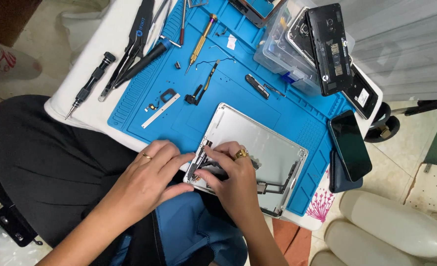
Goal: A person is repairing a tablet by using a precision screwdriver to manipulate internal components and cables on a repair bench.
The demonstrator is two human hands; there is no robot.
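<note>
On the left part of the bench (65, 106), off the blue mat (258, 111), a black screwdriver (90, 84) lay slanted, and black tweezers (129, 49) lay beside it near the mat's left edge. On the mat, a thin silver strip (160, 111) lay near its front-left corner, and a gold-handled screwdriver (201, 37) lay toward its far edge.

The left hand (147, 180) came in from the near side with the wrist low and the palm down. Its fingers were stretched forward and together, and the fingertips pressed on the near-left corner of the silver tablet shell (262, 143), which lay open at the near edge of the mat. The hand gripped nothing that I could see.

The right hand (230, 177) was arched over the same corner, with a gold ring. Its fingers were bent and pinched a small dark part inside the shell.

At the right edge of the bench, a black phone (350, 144) lay face up.
</note>
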